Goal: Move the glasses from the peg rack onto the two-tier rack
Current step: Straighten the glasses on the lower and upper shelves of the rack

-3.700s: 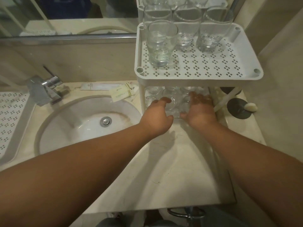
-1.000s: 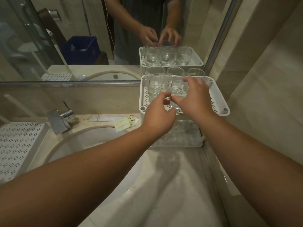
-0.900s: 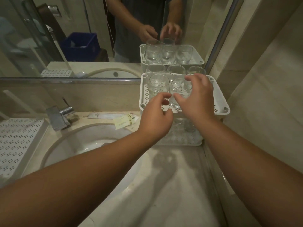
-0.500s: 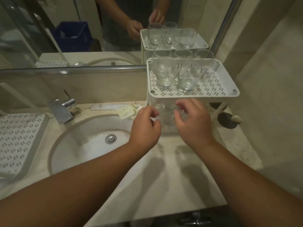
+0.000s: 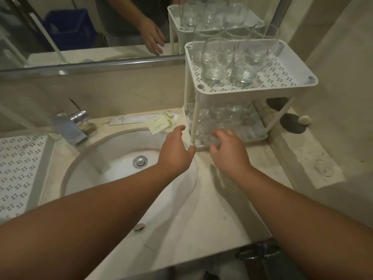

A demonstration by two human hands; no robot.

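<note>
Head view shows us a white two-tier rack standing on the marble counter to the right of the washbasin. On its perforated top tier we count two clear glasses upright at the front, with more behind them against the mirror. More glasses crowd the bottom tier, too blurred for us to count. Our left hand reaches toward the rack's front left post, fingers loosely extended and holding nothing; the thumb lies just beside the foot of the post. Our right hand hovers at the front edge of the bottom tier, fingers loosely curled near the closest glass; we cannot tell whether they touch it. A chrome faucet sits behind the basin, small paper sachets lie between the faucet and the rack, and a perforated white tray rests at the far left.
</note>
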